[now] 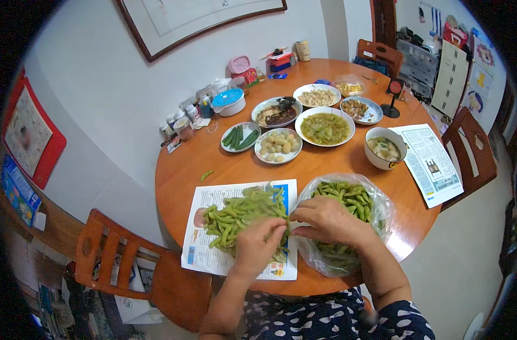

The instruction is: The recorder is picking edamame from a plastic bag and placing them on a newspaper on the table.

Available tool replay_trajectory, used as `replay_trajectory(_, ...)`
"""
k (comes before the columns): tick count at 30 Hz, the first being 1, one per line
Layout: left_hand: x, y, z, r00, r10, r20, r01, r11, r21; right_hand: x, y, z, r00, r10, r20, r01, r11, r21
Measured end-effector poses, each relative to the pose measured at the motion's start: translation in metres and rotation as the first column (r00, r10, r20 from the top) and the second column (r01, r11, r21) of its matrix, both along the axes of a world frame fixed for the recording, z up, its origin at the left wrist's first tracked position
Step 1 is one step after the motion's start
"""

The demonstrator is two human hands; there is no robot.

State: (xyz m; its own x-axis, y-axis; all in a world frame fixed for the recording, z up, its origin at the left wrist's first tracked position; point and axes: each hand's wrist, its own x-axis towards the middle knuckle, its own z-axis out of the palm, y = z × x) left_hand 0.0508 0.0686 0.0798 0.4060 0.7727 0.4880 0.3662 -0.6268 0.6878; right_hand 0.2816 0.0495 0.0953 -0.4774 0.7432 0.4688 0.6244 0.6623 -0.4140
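My left hand (257, 245) and my right hand (331, 220) come together over the gap between the newspaper and the bag. Thumbs and fingertips of both are pinched, with a bit of green pod between them that the fingers mostly cover. Below and left of this lies a heap of green soybean pods (227, 222), spread on a newspaper sheet (199, 258). Under my right forearm a clear plastic bag (383, 209) stands open, with more soybean pods (355, 195) inside. One loose pod (207, 175) lies apart on the table, beyond the newspaper.
Several dishes stand on the round wooden table (184, 153), among them a plate of green pieces (239, 137), a bowl of greens (326, 126) and a soup bowl (385, 148). Another newspaper (428, 164) lies right. Wooden chairs (114, 255) stand around; jars line the wall.
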Motion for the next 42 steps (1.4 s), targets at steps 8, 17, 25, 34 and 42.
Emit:
replay_trajectory(8,0.025,0.000,0.000,0.997,-0.017,0.078,0.022,0.997,-0.076,0.008,0.003,-0.006,0.993,-0.024,-0.118,0.022,1.000,-0.018)
replay_trajectory(17,0.016,0.007,-0.004,0.999,0.020,0.049,-0.019,1.000,-0.019,0.035,-0.006,0.012,0.988,-0.079,-0.130,0.069,0.995,-0.076)
replay_trajectory(25,-0.037,0.020,-0.019,0.932,0.048,-0.359,0.013,0.986,0.164,0.055,-0.012,0.012,0.933,-0.322,0.158,0.340,0.935,-0.102)
replay_trajectory(34,-0.041,0.015,-0.031,0.898,0.009,-0.439,0.077,0.981,0.177,0.057,-0.007,-0.002,0.875,-0.438,0.204,0.459,0.886,-0.064)
replay_trajectory(42,-0.038,0.017,-0.031,0.915,0.037,-0.402,0.025,0.989,0.148,0.032,-0.004,0.005,0.941,-0.335,0.042,0.335,0.942,0.005)
